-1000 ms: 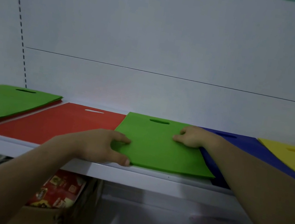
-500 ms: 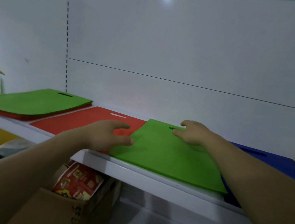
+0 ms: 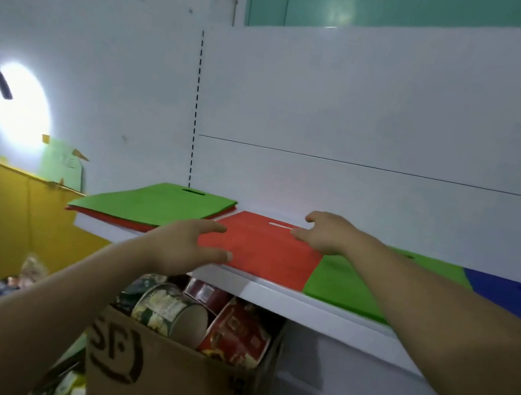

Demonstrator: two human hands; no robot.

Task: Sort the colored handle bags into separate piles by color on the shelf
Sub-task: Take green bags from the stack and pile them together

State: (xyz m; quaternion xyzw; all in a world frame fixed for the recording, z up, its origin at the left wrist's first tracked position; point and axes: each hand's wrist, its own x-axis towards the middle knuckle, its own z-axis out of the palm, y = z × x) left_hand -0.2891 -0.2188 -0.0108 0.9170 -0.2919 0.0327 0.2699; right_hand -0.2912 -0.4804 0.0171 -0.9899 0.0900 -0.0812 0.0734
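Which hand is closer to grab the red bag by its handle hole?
Right, probably. The right hand rests beside the handle hole on the red bag; the left hand touches its front corner.

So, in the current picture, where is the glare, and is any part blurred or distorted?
Head view: a strong white glare patch burns out the wall at the left; a weaker reflection sits on the teal panel above. Head view: the wide lens tilts the shelf edge and stretches the near forearms; the cardboard box below is dim and soft, the red bag fairly sharp.
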